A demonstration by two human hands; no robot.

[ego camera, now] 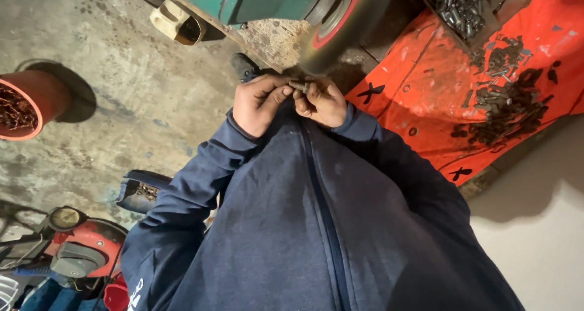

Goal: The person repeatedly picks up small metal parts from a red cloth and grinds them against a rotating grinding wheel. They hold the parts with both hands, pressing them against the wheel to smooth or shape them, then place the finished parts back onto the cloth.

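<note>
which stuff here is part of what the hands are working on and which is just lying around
In hand:
left hand
right hand
small metal piece, held by both
grinding wheel just above it

Lying about:
red bucket
heap of metal parts on orange sheet
red machine

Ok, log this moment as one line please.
left hand: pinching small metal piece | right hand: gripping same piece | grinding wheel: just above | loose metal parts: on orange sheet
</note>
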